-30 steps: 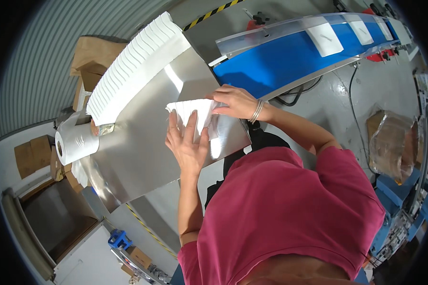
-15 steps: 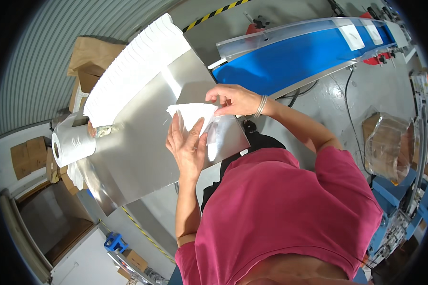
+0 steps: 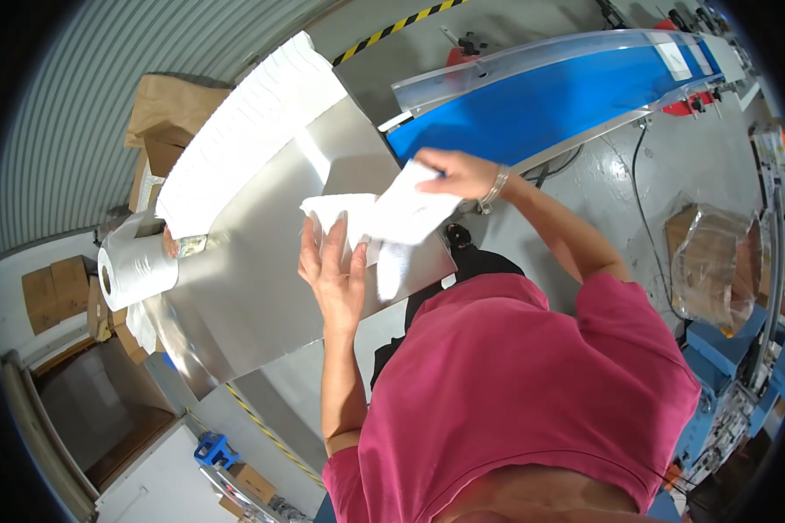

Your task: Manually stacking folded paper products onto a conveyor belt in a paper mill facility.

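Observation:
My right hand (image 3: 462,177) pinches a flat white folded sheet (image 3: 412,207) near its upper right corner, tilted above the metal table's right end. Beside it, my left hand (image 3: 333,277) grips a small stack of white folded sheets (image 3: 340,209), its fingers and thumb spread along the near side. The held sheet overlaps the stack's right side, and whether they touch I cannot tell. Farther back on the metal table (image 3: 262,288) lies a long row of white folded sheets (image 3: 251,131), packed edge to edge.
A blue conveyor belt (image 3: 532,109) with clear side guards runs off to the right, carrying white flat pieces (image 3: 672,61) at its far end. A roll of clear film (image 3: 139,270) sits at the table's left. Cardboard boxes (image 3: 57,292) stand beyond, and blue machinery (image 3: 715,375) is at right.
My right hand has lifted a white sheet from beside the stack and moved it to the right. White pieces on the conveyor have shifted farther away. My left hand stays at the stack.

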{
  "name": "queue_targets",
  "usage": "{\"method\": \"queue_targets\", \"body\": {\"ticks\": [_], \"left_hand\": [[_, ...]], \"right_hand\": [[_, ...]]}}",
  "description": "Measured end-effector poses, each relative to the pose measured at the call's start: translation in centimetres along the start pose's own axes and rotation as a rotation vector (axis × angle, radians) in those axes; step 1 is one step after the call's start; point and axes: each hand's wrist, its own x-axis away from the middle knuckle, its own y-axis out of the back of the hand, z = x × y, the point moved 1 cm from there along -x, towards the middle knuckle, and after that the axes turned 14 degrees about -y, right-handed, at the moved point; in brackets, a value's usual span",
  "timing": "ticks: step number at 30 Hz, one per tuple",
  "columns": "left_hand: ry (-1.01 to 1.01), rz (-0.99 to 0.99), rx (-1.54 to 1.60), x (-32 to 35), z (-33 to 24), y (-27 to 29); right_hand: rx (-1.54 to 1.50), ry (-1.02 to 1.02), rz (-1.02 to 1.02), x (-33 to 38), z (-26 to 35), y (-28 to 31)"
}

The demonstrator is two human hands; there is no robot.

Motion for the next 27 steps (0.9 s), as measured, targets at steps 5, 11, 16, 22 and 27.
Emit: {"method": "queue_targets", "body": {"ticks": [5,11,16,22,27], "left_hand": [[-0.108,0.0,-0.068,0.1,0.6,-0.5],[-0.138,-0.03,-0.064,0.1,0.7,-0.6],[-0.162,-0.022,-0.06,0.3,0.9,-0.6],[-0.043,-0.037,0.015,-0.1,0.1,-0.5],[-0.12,-0.024,-0.014,0.1,0.6,-0.4]], "right_hand": [[-0.313,-0.232,-0.499,0.8,-8.0,7.3],[0.977,-0.259,-1.157,2.5,-3.9,9.3],[0.176,0.082,-0.243,0.3,2.6,0.9],[0.062,0.067,0.02,-2.1,4.5,-2.7],[0.068,0.08,0.05,-2.6,4.4,-3.2]]}}
